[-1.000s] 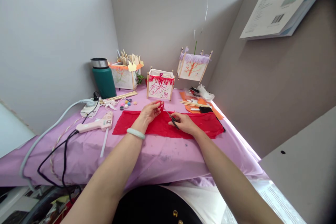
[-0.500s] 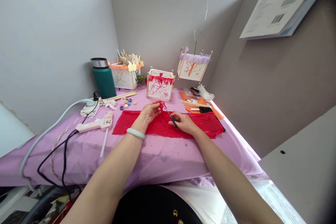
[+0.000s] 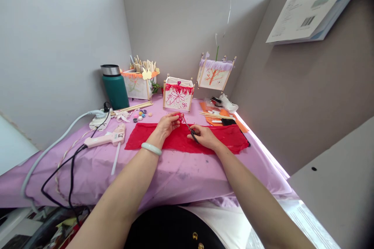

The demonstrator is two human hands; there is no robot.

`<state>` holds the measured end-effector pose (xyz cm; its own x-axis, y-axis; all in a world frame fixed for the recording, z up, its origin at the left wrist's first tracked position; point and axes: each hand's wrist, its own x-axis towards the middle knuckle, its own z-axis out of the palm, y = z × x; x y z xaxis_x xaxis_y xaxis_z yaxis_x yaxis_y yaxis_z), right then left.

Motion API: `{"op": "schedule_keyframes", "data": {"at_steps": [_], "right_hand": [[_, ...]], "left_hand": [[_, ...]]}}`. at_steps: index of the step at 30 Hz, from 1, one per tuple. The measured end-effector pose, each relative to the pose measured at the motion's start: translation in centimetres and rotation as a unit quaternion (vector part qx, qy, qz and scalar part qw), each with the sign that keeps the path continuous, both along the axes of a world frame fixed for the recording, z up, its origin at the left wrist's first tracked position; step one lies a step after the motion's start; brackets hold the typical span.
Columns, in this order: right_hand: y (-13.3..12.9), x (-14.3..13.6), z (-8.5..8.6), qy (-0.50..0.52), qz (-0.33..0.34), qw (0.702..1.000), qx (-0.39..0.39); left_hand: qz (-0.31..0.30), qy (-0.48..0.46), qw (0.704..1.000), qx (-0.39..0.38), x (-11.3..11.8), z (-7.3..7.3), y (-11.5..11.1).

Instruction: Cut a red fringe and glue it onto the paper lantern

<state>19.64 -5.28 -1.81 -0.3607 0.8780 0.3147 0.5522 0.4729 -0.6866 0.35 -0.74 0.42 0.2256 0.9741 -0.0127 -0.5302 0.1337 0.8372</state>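
Observation:
My left hand pinches a small strip of red fringe, its cut ends hanging loose. In my right hand is a pair of scissors with dark handles, the blades pointing up and left at the fringe. Whether the blades are parted is too small to tell. Beneath both hands a long piece of red cloth or thin paper lies flat across the table. Just behind stands a white box lantern on wooden sticks, with a red fringed top and a drawn flower.
A pink glue gun with its cable lies at left, near a power strip. Behind are a green bottle, a stick-filled box and small paint pots. A purple-fringed lantern hangs at right above orange sheets.
Both hands stay almost in place. The red fringe at the left fingertips has shifted slightly, and the scissors remain beside it.

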Motion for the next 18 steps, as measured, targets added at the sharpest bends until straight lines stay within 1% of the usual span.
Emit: {"op": "schedule_keyframes", "data": {"at_steps": [8, 13, 18], "right_hand": [[0.19, 0.07, -0.32, 0.001, -0.001, 1.0, -0.012], [0.06, 0.04, -0.22, -0.001, -0.002, 1.0, -0.002], [0.09, 0.02, -0.18, 0.001, -0.004, 1.0, -0.008]], "left_hand": [[0.001, 0.004, 1.0, 0.002, -0.03, -0.25, 0.05], [0.0, 0.017, 1.0, 0.018, -0.02, -0.27, 0.08], [-0.001, 0.04, 0.999, 0.035, 0.09, -0.3, 0.03]]}}
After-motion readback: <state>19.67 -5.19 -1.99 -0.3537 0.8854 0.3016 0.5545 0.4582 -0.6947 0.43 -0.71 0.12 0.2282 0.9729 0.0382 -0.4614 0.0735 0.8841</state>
